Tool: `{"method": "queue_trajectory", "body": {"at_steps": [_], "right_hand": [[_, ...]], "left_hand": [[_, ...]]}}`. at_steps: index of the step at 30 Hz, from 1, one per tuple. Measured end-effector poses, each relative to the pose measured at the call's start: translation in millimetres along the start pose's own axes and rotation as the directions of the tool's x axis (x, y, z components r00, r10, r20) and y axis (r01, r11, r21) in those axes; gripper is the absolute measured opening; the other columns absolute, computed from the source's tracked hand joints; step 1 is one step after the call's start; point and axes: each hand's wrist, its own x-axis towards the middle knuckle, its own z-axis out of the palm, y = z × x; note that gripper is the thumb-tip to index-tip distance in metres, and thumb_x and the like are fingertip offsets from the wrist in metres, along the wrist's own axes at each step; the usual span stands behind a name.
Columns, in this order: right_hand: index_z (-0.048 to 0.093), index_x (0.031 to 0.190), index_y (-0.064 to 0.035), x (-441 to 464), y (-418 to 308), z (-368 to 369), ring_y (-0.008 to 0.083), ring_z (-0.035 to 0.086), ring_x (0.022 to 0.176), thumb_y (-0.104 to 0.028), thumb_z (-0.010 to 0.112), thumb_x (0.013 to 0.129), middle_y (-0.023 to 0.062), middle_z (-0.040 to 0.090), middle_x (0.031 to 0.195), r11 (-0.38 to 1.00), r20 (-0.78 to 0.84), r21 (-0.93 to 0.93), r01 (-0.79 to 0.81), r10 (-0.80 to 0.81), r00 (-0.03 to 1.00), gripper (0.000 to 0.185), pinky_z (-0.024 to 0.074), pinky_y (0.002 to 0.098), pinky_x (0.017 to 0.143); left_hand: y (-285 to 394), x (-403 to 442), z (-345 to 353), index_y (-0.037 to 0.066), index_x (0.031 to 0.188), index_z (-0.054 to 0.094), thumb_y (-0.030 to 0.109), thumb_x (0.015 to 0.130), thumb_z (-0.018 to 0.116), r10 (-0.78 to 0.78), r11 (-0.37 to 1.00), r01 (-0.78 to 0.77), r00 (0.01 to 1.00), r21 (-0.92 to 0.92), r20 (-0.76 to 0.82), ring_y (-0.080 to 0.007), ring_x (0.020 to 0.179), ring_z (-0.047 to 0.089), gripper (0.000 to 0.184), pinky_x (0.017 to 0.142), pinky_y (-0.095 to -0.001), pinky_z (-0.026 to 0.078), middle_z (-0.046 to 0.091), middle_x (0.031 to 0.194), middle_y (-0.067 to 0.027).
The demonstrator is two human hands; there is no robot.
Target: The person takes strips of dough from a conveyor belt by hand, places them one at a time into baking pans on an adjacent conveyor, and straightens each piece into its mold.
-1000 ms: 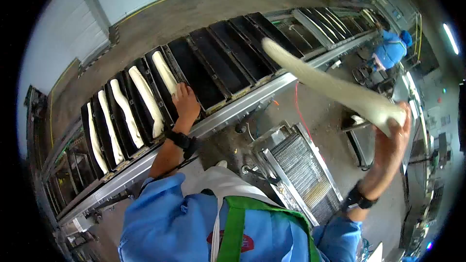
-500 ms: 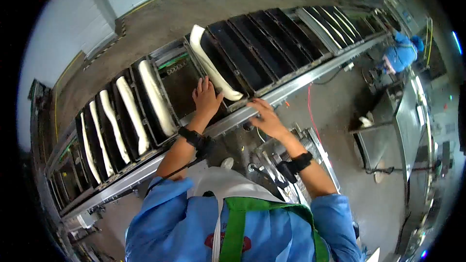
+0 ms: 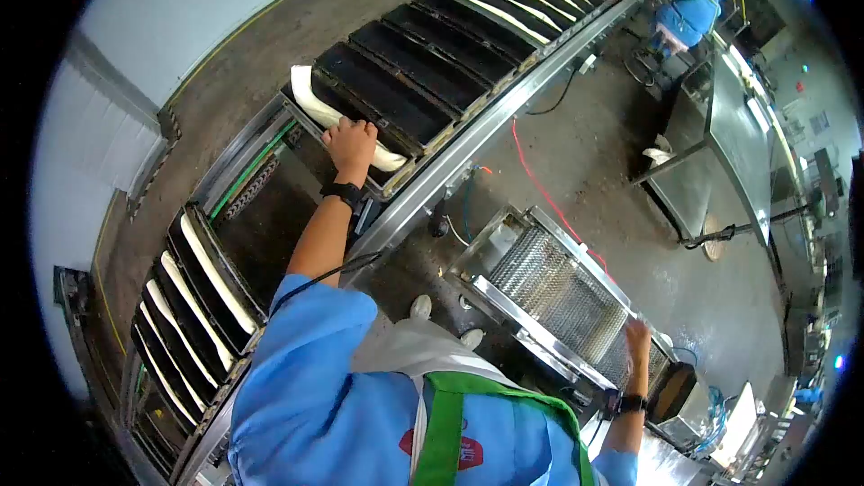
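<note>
My left hand point(image 3: 352, 146) lies over a long white dough strip point(image 3: 313, 101) in a black pan, its fingers bent down onto the strip. The strip's far end hangs over the pan's back edge, and its near end point(image 3: 389, 160) shows beyond my fingers. My right hand point(image 3: 638, 338) is far off to the right, beside the mesh belt point(image 3: 549, 279) of a small metal conveyor. Its fingers are small and blurred, and I cannot make out anything in them.
Black pans point(image 3: 396, 72) line the rail conveyor point(image 3: 477, 139). Several pans on the left hold dough strips point(image 3: 216, 274), as do those at the far right. A gap shows a chain point(image 3: 254, 187). A co-worker in blue point(image 3: 691, 11) stands near a steel table point(image 3: 738, 135).
My right hand has moved away from the dough strip to the mesh conveyor. My left hand has moved onto the strip. The gap beside its pan looks wider, and the view has turned.
</note>
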Motion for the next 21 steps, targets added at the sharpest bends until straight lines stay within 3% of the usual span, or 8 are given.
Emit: {"method": "queue_trajectory", "body": {"at_steps": [1,4,6,7,9,13,19,21], "right_hand": [[0.051,0.091,0.0007,-4.1,34.3,-22.5,0.0177,0.049,0.083,-0.006,0.053,0.072,0.0056,0.052,0.084,0.994,-0.017,0.108,0.029,-0.028,0.999,0.020,0.0407,0.0292,0.072],[0.048,0.100,-0.0039,-28.5,84.7,-67.5,0.0229,0.048,0.089,-0.009,0.054,0.070,0.0099,0.051,0.092,0.945,0.056,-0.300,0.133,-0.122,0.991,0.031,0.0395,0.0342,0.077],[0.045,0.105,-0.0091,-46.5,67.6,-76.2,0.0301,0.044,0.096,-0.018,0.057,0.066,0.0125,0.047,0.103,0.685,-0.192,-0.722,-0.099,-0.061,0.979,0.042,0.0356,0.0406,0.084],[0.045,0.105,-0.0091,-49.4,65.6,-76.7,0.0301,0.044,0.096,-0.018,0.057,0.066,0.0125,0.047,0.103,0.683,-0.190,-0.723,-0.104,-0.053,0.980,0.042,0.0356,0.0406,0.084],[0.041,0.111,-0.0132,-52.2,59.1,-75.9,0.0335,0.037,0.106,-0.023,0.061,0.061,0.0120,0.040,0.114,0.410,-0.462,-0.771,-0.488,0.167,0.871,0.055,0.0310,0.0452,0.088],[0.031,0.122,-0.0184,-47.3,29.6,-73.5,0.0332,0.028,0.114,-0.024,0.061,0.061,0.0108,0.032,0.123,0.219,-0.416,-0.816,-0.536,0.422,0.805,0.069,0.0291,0.0513,0.087],[0.032,0.121,-0.0182,-16.8,106.2,-114.3,0.0292,0.025,0.117,-0.031,0.066,0.058,0.0100,0.029,0.126,0.178,-0.449,-0.848,-0.499,0.259,0.855,0.073,0.0310,0.0516,0.085],[0.035,0.119,-0.0186,-17.5,97.9,-107.4,0.0292,0.025,0.117,-0.030,0.057,0.068,0.0085,0.027,0.128,0.005,-0.437,-0.897,-0.441,0.132,0.890,0.057,0.0319,0.0516,0.084]], "left_hand": [[3.0,0.0,-3.0,0.008,0.077,0.061,0.030,0.076,0.041,-0.053,0.998,0.055,0.997,-0.034,0.049,-0.0282,0.078,0.049,0.030,0.076,-0.0381,0.031,0.053,0.083,-0.0112],[3.3,-10.9,-14.6,0.006,0.071,0.061,0.029,0.076,0.039,-0.098,0.992,0.108,0.987,-0.070,0.127,-0.0280,0.074,0.051,0.032,0.073,-0.0384,0.034,0.054,0.077,-0.0110],[9.1,-13.8,-11.9,0.005,0.064,0.059,0.029,0.076,0.041,-0.115,0.988,0.128,0.983,-0.089,0.142,-0.0279,0.073,0.051,0.032,0.071,-0.0395,0.035,0.054,0.069,-0.0111],[12.9,-18.6,-11.7,0.005,0.064,0.059,0.029,0.076,0.041,-0.113,0.988,0.126,0.982,-0.085,0.150,-0.0279,0.073,0.051,0.032,0.071,-0.0395,0.035,0.054,0.069,-0.0111],[16.8,-30.8,-14.9,0.006,0.062,0.059,0.028,0.076,0.045,-0.192,0.956,0.202,0.979,-0.214,0.066,-0.0270,0.073,0.051,0.029,0.074,-0.0383,0.034,0.055,0.071,-0.0111],[30.4,-48.2,-33.8,0.007,0.060,0.061,0.028,0.077,0.046,-0.038,0.950,0.063,0.996,-0.307,0.087,-0.0227,0.072,0.051,0.031,0.077,-0.0344,0.031,0.057,0.065,-0.0052],[36.1,-41.3,-37.0,0.008,0.060,0.061,0.034,0.079,0.041,-0.012,0.964,0.068,0.977,-0.257,0.213,-0.0221,0.072,0.052,0.038,0.076,-0.0348,0.030,0.057,0.062,-0.0063],[32.2,-42.1,-26.3,0.008,0.062,0.060,0.034,0.080,0.040,0.084,0.974,-0.061,0.992,-0.217,0.098,-0.0238,0.072,0.051,0.037,0.075,-0.0357,0.030,0.057,0.063,-0.0067]]}}
